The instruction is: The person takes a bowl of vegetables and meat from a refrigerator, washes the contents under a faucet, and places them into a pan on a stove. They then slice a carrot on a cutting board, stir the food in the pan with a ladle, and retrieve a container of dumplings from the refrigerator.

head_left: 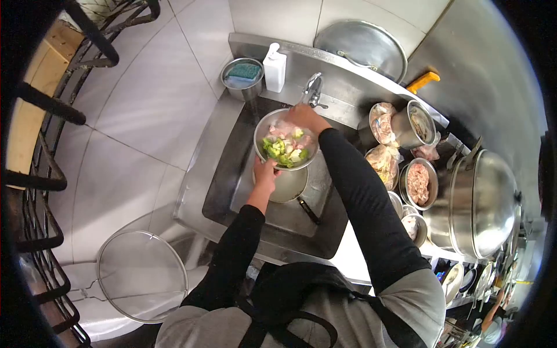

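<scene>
Over the sink (232, 174), below the faucet (313, 87), a round metal bowl (258, 134) holds green vegetable pieces (284, 152) and pale pink meat (283, 129). My left hand (266, 174) grips the bowl's near left rim. At the far right rim is my right hand (308, 119), closed around the edge, its fingertips partly hidden. Beneath the bowl, a pan (288, 184) with a black handle rests in the basin.
A metal pot with a green sponge (243, 71) and a white bottle (275, 69) stand behind the sink. Bowls of meat (418, 182) and a large domed steamer (487, 203) are at the right. A round mesh strainer (142, 275) sits lower left. Another person's arm (493, 310) shows lower right.
</scene>
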The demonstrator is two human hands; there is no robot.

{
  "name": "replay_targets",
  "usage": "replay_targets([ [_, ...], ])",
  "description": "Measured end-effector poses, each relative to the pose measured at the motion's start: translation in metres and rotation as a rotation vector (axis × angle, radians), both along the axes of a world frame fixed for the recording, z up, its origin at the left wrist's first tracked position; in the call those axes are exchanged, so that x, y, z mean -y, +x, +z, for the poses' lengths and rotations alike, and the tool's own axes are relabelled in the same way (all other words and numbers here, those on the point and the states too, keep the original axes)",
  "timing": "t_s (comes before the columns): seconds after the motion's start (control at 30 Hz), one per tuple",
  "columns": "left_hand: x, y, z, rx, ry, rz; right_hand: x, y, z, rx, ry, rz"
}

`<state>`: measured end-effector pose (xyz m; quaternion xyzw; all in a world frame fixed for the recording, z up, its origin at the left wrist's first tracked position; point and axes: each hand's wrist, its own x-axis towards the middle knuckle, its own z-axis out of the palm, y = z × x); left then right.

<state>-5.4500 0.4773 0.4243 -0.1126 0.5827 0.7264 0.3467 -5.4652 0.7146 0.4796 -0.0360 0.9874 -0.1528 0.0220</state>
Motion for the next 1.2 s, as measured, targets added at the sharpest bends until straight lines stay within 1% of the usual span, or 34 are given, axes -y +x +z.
replay_targets([
  [0.07,-0.006,-0.003,0.004,-0.009,0.0,-0.033,0.003,-0.007,-0.035,0.048,0.02,-0.405],
  [0.1,-0.01,-0.004,0.014,-0.06,0.011,-0.1,0.025,0.004,-0.017,0.041,-0.115,-0.415],
  [0.13,-0.012,-0.005,0.02,-0.11,0.021,-0.167,0.048,0.014,0.002,-0.019,0.036,-0.319],
  [0.2,-0.012,-0.008,0.021,-0.08,0.015,-0.16,0.042,-0.002,-0.02,0.071,-0.133,-0.216],
  [0.23,-0.011,-0.011,0.023,-0.052,0.01,-0.151,0.029,-0.011,-0.032,0.068,-0.133,-0.217],
  [0.3,-0.004,-0.018,0.02,-0.051,-0.008,-0.136,0.004,-0.018,-0.053,-0.089,-0.16,-0.25],
  [0.33,-0.002,-0.02,0.018,-0.048,-0.022,-0.117,0.001,-0.015,-0.044,-0.084,-0.161,-0.248],
  [0.37,-0.002,-0.02,0.016,-0.017,-0.026,-0.036,-0.004,-0.011,-0.034,-0.079,-0.173,-0.198],
  [0.4,0.0,-0.021,0.011,-0.013,-0.027,-0.033,-0.004,-0.007,-0.013,-0.075,-0.185,-0.147],
  [0.43,0.004,-0.025,0.005,-0.039,-0.035,-0.033,0.006,0.001,0.025,0.215,-0.474,-0.204],
  [0.47,0.004,-0.028,0.003,-0.067,-0.043,-0.035,-0.001,0.0,0.02,0.214,-0.473,-0.203],
  [0.53,0.006,-0.031,0.01,-0.064,-0.038,-0.008,-0.03,0.001,-0.014,-0.382,-0.018,0.313],
  [0.57,0.011,-0.037,0.012,-0.07,-0.062,-0.006,-0.037,0.006,-0.035,-0.179,0.166,-0.013],
  [0.6,0.016,-0.045,0.012,-0.075,-0.088,-0.004,-0.024,0.031,-0.029,-0.206,-0.091,-0.366],
  [0.63,0.022,-0.057,0.001,-0.096,-0.034,-0.054,-0.002,0.063,-0.023,-0.226,-0.356,-0.719],
  [0.67,0.022,-0.065,0.007,-0.096,-0.033,-0.062,0.012,0.08,-0.017,0.109,-0.912,-0.836],
  [0.7,0.018,-0.07,0.019,-0.12,-0.077,-0.127,0.025,0.094,-0.015,0.47,-1.464,-0.902],
  [0.73,0.014,-0.077,0.027,-0.145,-0.121,-0.194,0.041,0.105,-0.035,0.398,-1.663,-0.903],
  [0.77,0.01,-0.087,0.025,-0.236,-0.129,-0.323,0.054,0.109,-0.053,0.315,-1.86,-0.895],
  [0.8,-0.009,-0.092,0.02,-0.603,-0.27,-0.234,0.063,0.111,-0.052,0.307,-1.863,-0.905],
  [0.83,-0.023,-0.083,0.03,-0.966,-0.411,-0.14,0.077,0.114,-0.047,0.171,-1.929,-0.943],
  [0.87,-0.032,-0.075,0.042,-1.279,-0.577,-0.096,0.085,0.114,-0.04,0.023,-1.988,-0.975],
  [0.9,-0.04,-0.063,0.072,-1.596,-0.738,-0.041,0.092,0.114,-0.032,-0.009,-1.949,-1.003],
  [0.93,-0.054,-0.06,0.075,-1.605,-0.727,-0.051,0.091,0.114,-0.031,-0.025,-1.954,-1.009],
  [0.97,-0.069,-0.059,0.078,-1.779,-0.5,-0.481,0.091,0.115,-0.03,-0.041,-1.98,-0.998],
  [1.0,-0.079,-0.059,0.079,-1.89,-0.244,-0.916,0.093,0.116,-0.03,-0.049,-2.006,-0.985],
  [1.03,-0.088,-0.059,0.072,-1.889,-0.244,-0.918,0.093,0.116,-0.025,-0.068,-2.034,-0.939],
  [1.07,-0.096,-0.059,0.065,-1.948,-0.285,-0.982,0.094,0.117,-0.018,-0.067,-2.032,-0.936],
  [1.1,-0.105,-0.061,0.062,-2.008,-0.328,-1.044,0.094,0.117,-0.014,-0.077,-2.022,-0.962],
  [1.13,-0.117,-0.066,0.07,-2.014,-0.334,-1.04,0.094,0.116,-0.012,-0.09,-2.015,-0.987],
  [1.2,-0.13,-0.074,0.081,-1.69,-0.461,-1.306,0.094,0.115,-0.011,-0.079,-2.044,-0.971],
])
